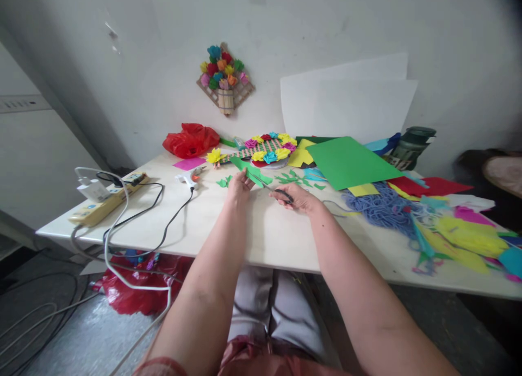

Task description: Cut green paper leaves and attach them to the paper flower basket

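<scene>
My left hand (240,187) pinches a strip of green paper (241,165) above the table. In my right hand (299,198) is a pair of scissors (284,196), its dark handles in my fingers. The blades point left and reach the green paper; whether they are apart I cannot tell. Small cut green pieces (293,178) lie beyond my right hand, and a few more green scraps (223,182) are left of my left hand. Behind the hands rests a woven piece (261,149) edged with colourful paper flowers.
A glue gun (188,177) and a power strip (101,207) with cables occupy the left side. A large green sheet (353,163), blue yarn (379,207) and mixed paper scraps (468,236) cover the right. A red plastic bag (191,139) and a dark bottle (414,148) stand at the back.
</scene>
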{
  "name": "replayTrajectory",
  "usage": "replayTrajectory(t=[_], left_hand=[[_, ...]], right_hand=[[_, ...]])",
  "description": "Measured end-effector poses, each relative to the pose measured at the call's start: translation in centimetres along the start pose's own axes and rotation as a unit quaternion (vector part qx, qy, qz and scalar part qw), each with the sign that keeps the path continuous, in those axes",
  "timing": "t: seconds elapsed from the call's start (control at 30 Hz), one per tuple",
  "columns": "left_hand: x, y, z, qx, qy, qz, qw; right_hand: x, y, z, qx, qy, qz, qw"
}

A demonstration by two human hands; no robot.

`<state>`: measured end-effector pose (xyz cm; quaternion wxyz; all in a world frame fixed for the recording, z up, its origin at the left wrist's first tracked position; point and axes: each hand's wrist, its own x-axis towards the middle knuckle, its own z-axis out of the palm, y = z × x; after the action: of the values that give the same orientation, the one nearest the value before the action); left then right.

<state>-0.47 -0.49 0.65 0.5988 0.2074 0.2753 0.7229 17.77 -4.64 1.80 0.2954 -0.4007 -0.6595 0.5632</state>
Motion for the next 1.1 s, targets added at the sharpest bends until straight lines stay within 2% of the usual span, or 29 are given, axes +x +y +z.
replayTrajectory(t=[0.33, 1.1], left_hand=[[0.23, -0.11, 0.02, -0.002, 0.006, -0.019, 1.000], [0.14, -0.30, 0.13, 0.005, -0.001, -0.033, 0.999]], right_hand=[[-0.07, 0.18, -0.54, -0.031, -0.016, -0.010, 0.999], [0.13, -0.13, 0.32, 0.060, -0.013, 0.013, 0.998]])
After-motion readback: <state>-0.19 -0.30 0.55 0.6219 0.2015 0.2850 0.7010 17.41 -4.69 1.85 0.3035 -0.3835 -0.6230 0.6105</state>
